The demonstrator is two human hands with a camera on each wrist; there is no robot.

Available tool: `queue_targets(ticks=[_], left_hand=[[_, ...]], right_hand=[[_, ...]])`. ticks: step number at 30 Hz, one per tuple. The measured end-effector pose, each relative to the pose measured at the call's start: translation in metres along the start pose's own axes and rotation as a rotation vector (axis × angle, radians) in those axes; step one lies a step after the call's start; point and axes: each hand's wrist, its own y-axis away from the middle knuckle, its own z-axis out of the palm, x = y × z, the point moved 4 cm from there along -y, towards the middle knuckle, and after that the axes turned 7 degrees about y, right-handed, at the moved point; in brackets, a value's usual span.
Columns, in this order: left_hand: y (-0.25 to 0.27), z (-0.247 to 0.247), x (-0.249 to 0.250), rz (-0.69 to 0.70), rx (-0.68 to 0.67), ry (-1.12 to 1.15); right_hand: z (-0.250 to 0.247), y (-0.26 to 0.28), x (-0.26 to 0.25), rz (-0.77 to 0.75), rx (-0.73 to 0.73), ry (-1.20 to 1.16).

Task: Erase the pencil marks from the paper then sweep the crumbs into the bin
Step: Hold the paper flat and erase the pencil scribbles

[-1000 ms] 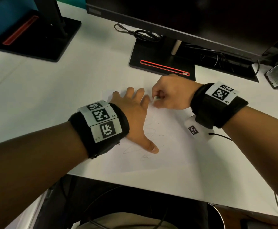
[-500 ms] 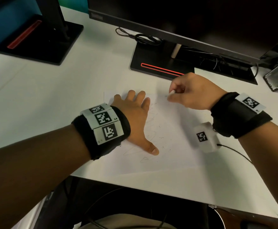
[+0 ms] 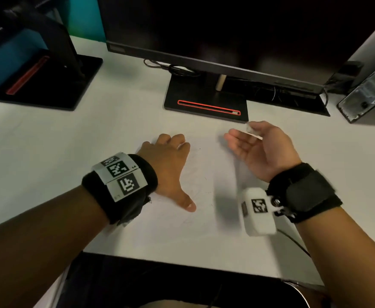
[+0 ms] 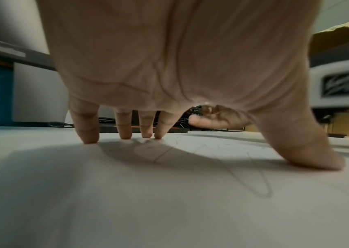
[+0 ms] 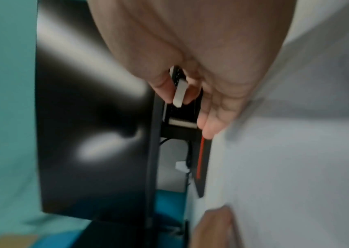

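Note:
A white sheet of paper (image 3: 206, 221) with faint pencil scribbles (image 4: 251, 181) lies on the white desk. My left hand (image 3: 171, 170) presses flat on the sheet, fingers spread and straight, thumb stretched toward me. My right hand (image 3: 257, 147) hovers at the sheet's far right, turned palm-up and on its edge. Its thumb and forefinger pinch a small white eraser (image 3: 252, 131), seen clearly in the right wrist view (image 5: 179, 93), while the other fingers (image 5: 211, 124) stretch out straight. Tiny dark crumbs (image 3: 208, 193) dot the paper between my hands. No bin is in view.
A black monitor (image 3: 226, 34) on a stand with a red-lined base (image 3: 206, 103) sits just behind the paper. A second stand base (image 3: 41, 81) is at the far left. Cables (image 3: 175, 68) lie behind the stand. A grey box (image 3: 369, 94) is at the far right.
My right hand lifted off the paper, moved right and rolled palm-up with the eraser still pinched. My left hand stayed pressed on the sheet.

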Motion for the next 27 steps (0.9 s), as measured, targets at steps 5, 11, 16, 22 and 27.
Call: queue_targets(ticks=[5,11,16,22,27], left_hand=[[-0.006,0.0,-0.001,-0.011,-0.051,0.031],[-0.008,-0.001,0.001,-0.03,-0.08,0.04],[-0.007,-0.003,0.0,-0.019,-0.096,0.0],[-0.008,-0.007,-0.002,0.002,-0.148,-0.096],[-0.002,-0.01,0.001,-0.027,-0.184,-0.11]], right_hand=[[0.018,0.085,0.045,0.177,-0.258,0.18],[-0.014,0.085,0.082,0.28,-0.169,0.037],[-0.039,0.08,0.042,-0.061,0.11,-0.326],[0.016,0.11,0.112,0.368,-0.402,0.093],[-0.054,0.049,0.044,-0.005,0.149,-0.311]])
